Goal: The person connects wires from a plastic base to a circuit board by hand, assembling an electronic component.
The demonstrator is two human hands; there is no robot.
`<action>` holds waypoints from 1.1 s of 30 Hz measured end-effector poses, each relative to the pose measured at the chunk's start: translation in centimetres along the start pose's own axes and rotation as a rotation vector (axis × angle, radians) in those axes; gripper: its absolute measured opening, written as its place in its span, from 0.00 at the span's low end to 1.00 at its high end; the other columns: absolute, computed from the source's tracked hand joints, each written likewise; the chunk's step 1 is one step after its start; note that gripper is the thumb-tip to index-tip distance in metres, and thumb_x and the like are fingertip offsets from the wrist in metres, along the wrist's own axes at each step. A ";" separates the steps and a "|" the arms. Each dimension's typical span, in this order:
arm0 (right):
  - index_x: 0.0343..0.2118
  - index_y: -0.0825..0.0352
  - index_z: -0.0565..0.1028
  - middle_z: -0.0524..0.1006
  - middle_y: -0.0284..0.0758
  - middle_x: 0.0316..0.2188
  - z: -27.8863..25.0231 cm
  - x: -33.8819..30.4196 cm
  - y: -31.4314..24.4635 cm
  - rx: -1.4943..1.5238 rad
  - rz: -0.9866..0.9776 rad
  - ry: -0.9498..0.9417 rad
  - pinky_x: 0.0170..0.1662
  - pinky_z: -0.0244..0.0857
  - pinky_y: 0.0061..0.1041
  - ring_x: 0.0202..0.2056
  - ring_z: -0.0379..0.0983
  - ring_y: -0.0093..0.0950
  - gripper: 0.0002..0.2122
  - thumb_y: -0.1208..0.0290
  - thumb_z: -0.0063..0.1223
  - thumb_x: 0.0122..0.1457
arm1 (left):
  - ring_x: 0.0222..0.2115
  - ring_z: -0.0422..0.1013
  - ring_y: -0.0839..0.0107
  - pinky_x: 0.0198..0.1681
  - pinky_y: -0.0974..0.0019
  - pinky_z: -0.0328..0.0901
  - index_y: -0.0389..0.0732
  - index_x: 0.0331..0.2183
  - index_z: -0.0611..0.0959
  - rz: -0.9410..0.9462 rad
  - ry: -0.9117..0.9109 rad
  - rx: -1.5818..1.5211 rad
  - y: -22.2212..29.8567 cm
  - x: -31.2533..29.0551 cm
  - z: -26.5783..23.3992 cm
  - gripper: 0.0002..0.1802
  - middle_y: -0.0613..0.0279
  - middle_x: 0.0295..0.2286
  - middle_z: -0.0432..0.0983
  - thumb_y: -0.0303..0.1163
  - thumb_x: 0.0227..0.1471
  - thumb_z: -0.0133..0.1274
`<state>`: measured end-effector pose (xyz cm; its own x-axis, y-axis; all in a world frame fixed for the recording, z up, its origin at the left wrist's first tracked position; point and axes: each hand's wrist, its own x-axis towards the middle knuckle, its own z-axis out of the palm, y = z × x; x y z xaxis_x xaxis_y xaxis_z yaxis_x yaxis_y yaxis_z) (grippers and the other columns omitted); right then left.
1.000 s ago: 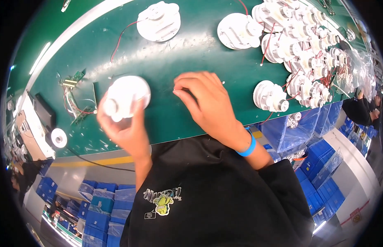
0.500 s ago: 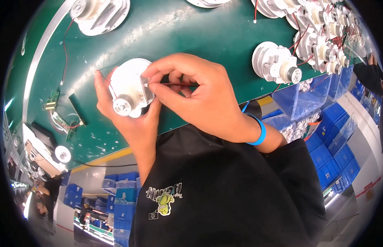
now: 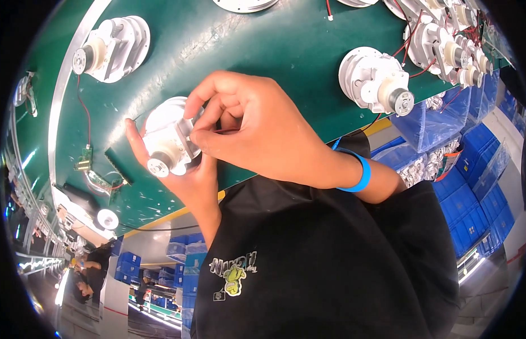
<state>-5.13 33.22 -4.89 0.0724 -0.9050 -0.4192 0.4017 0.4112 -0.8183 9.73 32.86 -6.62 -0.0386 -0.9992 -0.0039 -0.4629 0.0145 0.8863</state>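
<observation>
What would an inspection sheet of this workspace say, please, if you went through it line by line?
Surface: green tabletop, pale flecks on it.
Job's things: white motor unit in the left hand; similar units to the right and at the upper left.
Clutter: circuit boards lying loose at the left.
Hands: left supports the unit; right hand has its fingertips at the unit's side, grip partly hidden.
Cables: red lead from the upper-left unit toward the boards; black cable below the near edge.
Surroundings: blue crates beyond the table.
</observation>
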 end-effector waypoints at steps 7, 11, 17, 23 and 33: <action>0.35 0.71 0.70 0.78 0.32 0.25 0.3 -0.1 -0.1 0.042 0.028 0.016 0.30 0.63 0.14 0.28 0.71 0.13 0.08 0.83 0.56 0.51 | 0.52 0.60 0.64 0.53 0.63 0.59 0.36 0.62 0.52 -0.020 0.014 -0.068 -0.2 -0.3 0.3 0.57 0.53 0.54 0.56 0.26 0.35 0.69; 0.33 0.71 0.71 0.78 0.32 0.25 0.7 -0.1 -0.2 0.019 0.003 0.072 0.29 0.63 0.14 0.27 0.71 0.13 0.07 0.83 0.56 0.51 | 0.52 0.59 0.64 0.54 0.63 0.57 0.36 0.62 0.52 -0.037 0.030 -0.033 -0.4 -0.2 0.3 0.58 0.53 0.55 0.55 0.27 0.35 0.69; 0.33 0.72 0.72 0.77 0.32 0.24 0.4 0.0 -1.3 -0.002 -0.004 0.065 0.29 0.64 0.15 0.26 0.72 0.14 0.07 0.83 0.56 0.50 | 0.50 0.58 0.56 0.57 0.57 0.50 0.34 0.62 0.53 -0.010 0.057 0.116 0.5 -1.0 1.0 0.57 0.48 0.50 0.58 0.28 0.35 0.68; 0.36 0.71 0.73 0.76 0.36 0.29 -0.1 -0.8 -3.0 -0.476 -0.040 0.113 0.32 0.68 0.20 0.29 0.73 0.21 0.09 0.82 0.56 0.51 | 0.53 0.61 0.52 0.61 0.46 0.42 0.30 0.62 0.46 0.062 -0.055 0.076 0.7 -0.7 0.0 0.61 0.47 0.51 0.66 0.29 0.34 0.67; 0.41 0.69 0.73 0.75 0.40 0.26 4.4 2.5 -5.4 -1.292 -0.510 -0.085 0.43 0.63 0.36 0.32 0.70 0.41 0.15 0.75 0.59 0.49 | 0.31 0.65 0.70 0.37 0.66 0.62 0.30 0.41 0.75 -0.433 0.567 0.592 -7.6 -0.1 -15.1 0.31 0.55 0.34 0.68 0.52 0.52 0.55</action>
<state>-3.11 28.22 0.18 0.2487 -0.9684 0.0192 -0.7147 -0.1969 -0.6711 26.64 32.27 -6.34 0.6103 -0.7875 0.0864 -0.7187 -0.5045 0.4784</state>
